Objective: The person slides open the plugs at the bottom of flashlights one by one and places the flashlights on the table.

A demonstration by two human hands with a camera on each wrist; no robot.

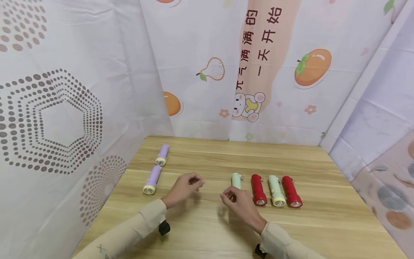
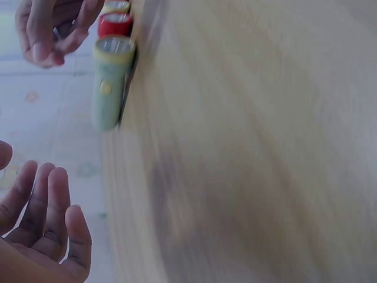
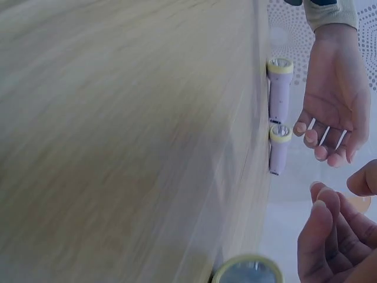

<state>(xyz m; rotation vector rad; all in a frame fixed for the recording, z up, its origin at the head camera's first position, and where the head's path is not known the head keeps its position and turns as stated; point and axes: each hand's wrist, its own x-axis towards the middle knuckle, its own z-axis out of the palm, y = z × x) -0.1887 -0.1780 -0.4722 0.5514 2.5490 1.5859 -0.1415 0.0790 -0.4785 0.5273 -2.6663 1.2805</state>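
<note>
Above the table my left hand hovers with loosely bent fingers and nothing in them. My right hand is also raised, loosely curled and holding nothing. It partly hides a pale green flashlight that lies behind it; the left wrist view shows this flashlight's yellow rim. To its right lie a red flashlight, a second pale green flashlight and another red flashlight, side by side. Left of my left hand are two purple flashlights with yellow rims, the nearer one and the farther one.
A wood-grain table spreads under both hands. Patterned white curtains hang around it: a dotted one on the left, a fruit-printed one behind, and another on the right.
</note>
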